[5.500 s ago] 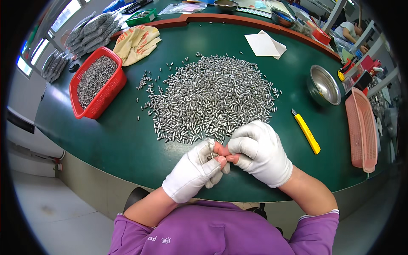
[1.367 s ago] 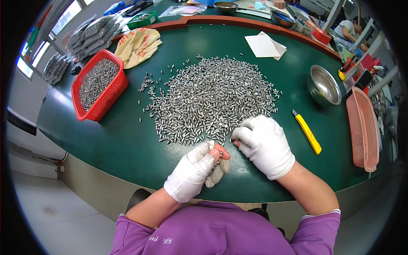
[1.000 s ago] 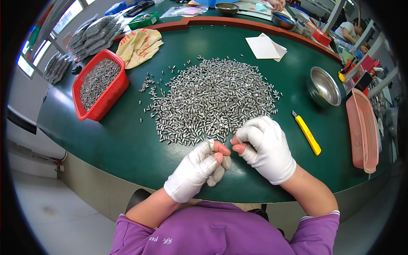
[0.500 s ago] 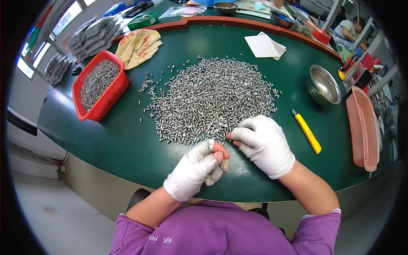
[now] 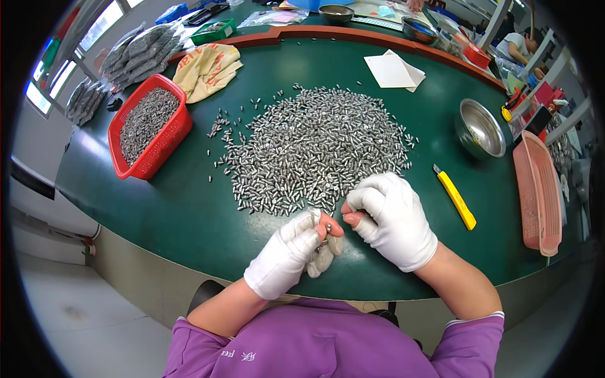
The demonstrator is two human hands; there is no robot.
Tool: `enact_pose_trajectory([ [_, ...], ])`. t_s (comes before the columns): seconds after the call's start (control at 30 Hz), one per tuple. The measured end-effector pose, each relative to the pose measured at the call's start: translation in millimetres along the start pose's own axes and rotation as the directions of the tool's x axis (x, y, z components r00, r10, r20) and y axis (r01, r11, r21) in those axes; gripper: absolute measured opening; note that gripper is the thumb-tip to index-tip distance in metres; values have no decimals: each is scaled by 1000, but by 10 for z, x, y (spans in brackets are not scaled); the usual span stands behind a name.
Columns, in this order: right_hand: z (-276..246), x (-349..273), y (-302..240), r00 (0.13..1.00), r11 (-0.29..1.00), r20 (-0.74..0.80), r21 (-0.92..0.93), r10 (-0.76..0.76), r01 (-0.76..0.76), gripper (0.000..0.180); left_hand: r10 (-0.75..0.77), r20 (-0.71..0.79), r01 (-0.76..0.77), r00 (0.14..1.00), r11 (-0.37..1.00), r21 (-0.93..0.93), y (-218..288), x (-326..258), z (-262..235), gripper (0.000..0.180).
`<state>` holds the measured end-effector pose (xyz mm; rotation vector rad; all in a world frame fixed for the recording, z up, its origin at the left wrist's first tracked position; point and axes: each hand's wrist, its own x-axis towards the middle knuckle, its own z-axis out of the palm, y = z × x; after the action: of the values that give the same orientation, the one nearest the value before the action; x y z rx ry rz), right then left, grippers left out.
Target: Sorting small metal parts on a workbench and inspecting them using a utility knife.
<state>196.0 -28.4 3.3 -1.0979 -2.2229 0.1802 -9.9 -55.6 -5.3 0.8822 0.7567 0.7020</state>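
Observation:
A broad pile of small, shiny, bullet-shaped metal pieces (image 5: 321,145) lies in front of me. Both hands wear white gloves that leave some fingertips bare. My left hand (image 5: 287,255) is at the pile's near edge, pinching a small metal piece (image 5: 329,228) between thumb and forefinger. Another bit of metal shows lower down against its curled fingers. Just to the right, my right hand (image 5: 397,220) is closed with thumb and fingertips nearly together, apart from the left hand. Whether anything sits between those fingertips is too small to tell.
A red basket (image 5: 179,129) full of similar pieces stands left, beside a beige cloth bag (image 5: 205,72). To the right lie a yellow utility knife (image 5: 455,198), a steel bowl (image 5: 482,129) and a pink basket (image 5: 535,195). White cards (image 5: 387,69) lie farther back. A person (image 5: 517,47) sits far right.
My right hand has drawn slightly back from the pile's edge. In my left hand the pinched metal piece now shows between thumb and forefinger, where it was mostly hidden before.

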Motion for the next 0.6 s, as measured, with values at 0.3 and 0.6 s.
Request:
enact_pose_trajectory([
  [0.3,-73,33,-68,989,976,-13,157,-150,150,16,-68,-60,70,996,997,38,47,-9,76,18],
  [0.6,-56,0,142,999,965,-1,-256,49,-48,17,-40,-54,36,998,997,-69,2,-3,27,21],
])
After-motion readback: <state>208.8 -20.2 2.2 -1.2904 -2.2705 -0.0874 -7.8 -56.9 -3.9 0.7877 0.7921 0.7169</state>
